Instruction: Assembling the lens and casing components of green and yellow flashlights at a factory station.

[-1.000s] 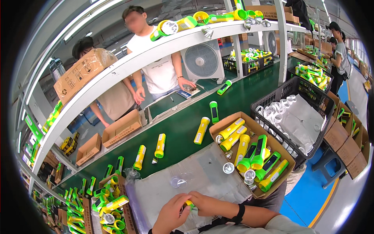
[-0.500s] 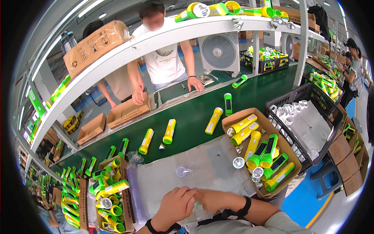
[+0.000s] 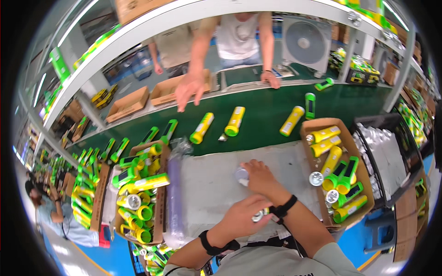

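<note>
My left hand (image 3: pixel 244 215) is closed low over the grey work mat (image 3: pixel 207 184). Out of its fingers shows a small shiny flashlight part (image 3: pixel 259 215), mostly hidden by the hand and my right wrist. My right hand (image 3: pixel 260 176) reaches across above it. Its fingers are apart, at the edge of a clear round lens (image 3: pixel 241 174) on the mat; whether they grip it is blurred. To the right, a cardboard box (image 3: pixel 307 138) holds yellow and green flashlights (image 3: pixel 331 158) and silver reflectors (image 3: pixel 316 178).
Several flashlights (image 3: pixel 235 121) lie on the green conveyor (image 3: pixel 262 106). A full box (image 3: pixel 159 202) stands left, beside rolled clear plastic (image 3: pixel 175 193). At right is a black crate (image 3: pixel 396 198) with white rings. Across the belt, a co-worker's hand (image 3: pixel 189 89) reaches over it. A metal shelf (image 3: pixel 138 34) spans overhead.
My hands were together; now the right has moved forward to the lens and the left stays back near my body. The co-worker's arm has reached out over the belt. The view has shifted.
</note>
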`<state>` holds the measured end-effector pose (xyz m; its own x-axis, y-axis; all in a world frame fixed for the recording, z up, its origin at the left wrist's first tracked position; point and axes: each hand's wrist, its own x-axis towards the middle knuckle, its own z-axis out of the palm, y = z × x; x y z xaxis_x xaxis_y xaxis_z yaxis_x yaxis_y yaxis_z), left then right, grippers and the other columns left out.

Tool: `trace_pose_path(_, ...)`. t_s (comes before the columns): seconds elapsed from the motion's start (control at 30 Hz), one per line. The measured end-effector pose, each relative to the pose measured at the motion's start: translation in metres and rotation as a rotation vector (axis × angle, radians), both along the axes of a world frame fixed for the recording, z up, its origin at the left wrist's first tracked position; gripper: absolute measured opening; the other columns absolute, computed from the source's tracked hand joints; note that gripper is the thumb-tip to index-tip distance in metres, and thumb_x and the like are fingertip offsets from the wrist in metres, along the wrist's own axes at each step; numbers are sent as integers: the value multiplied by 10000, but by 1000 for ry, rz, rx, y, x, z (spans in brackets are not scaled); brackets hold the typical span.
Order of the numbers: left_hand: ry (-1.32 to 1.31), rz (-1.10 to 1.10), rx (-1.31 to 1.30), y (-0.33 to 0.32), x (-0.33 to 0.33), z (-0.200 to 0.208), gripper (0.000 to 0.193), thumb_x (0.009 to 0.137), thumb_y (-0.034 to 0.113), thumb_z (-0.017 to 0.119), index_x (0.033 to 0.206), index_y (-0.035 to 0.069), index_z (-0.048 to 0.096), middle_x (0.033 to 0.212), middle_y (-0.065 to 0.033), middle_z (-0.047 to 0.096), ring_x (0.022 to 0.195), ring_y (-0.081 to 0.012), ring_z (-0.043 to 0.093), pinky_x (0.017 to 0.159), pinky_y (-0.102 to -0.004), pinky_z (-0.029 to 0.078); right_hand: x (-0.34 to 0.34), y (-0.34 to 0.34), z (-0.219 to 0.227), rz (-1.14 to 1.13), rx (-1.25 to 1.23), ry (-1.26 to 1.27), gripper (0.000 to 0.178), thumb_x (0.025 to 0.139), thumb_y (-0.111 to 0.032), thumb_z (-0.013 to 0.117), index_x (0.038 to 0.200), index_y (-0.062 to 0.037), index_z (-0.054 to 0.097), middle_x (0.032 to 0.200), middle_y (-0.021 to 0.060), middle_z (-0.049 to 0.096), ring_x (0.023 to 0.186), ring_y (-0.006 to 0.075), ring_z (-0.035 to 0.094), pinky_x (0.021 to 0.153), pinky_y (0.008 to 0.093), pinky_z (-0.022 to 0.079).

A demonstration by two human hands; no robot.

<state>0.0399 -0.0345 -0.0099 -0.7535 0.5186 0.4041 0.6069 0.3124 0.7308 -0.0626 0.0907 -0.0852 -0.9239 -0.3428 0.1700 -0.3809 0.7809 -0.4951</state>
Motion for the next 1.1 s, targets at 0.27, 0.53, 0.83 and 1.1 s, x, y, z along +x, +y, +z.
trace_pose_path(0.27,-1,255,557,-14,-15,-51,314,761,5,642,1067,50,585,1033,-100,592,912,-193,576,739,-298,459,28,55,8,408,-1030,-670,579,857,-253,625,1332,-10,401,1238,120,537,1141,279,519,983,397,374)
trace_pose_path(0.53,302,358,231,-4,13,-42,392,807,187,620,1170,52,552,1159,-145,525,1125,-333,459,983,-453,336,92,32,19,396,-658,-340,632,670,-49,683,1255,-6,447,1155,155,562,1083,288,559,883,364,453)
trace_pose_path(0.83,160,752,-3,-44,123,-52,526,799,175,641,1275,44,461,1250,-197,451,1198,-376,410,987,-452,360,95,19,12,246,162,163,577,712,-123,687,1245,-73,474,949,150,583,853,347,563,713,444,429)
trace_pose_path(1.1,4,756,-352,-74,145,-91,411,807,188,647,1195,104,539,1227,-150,479,1229,-369,398,1040,-442,339,87,22,-1,63,210,303,640,672,-227,748,1241,-132,472,1007,91,563,920,296,559,761,418,415)
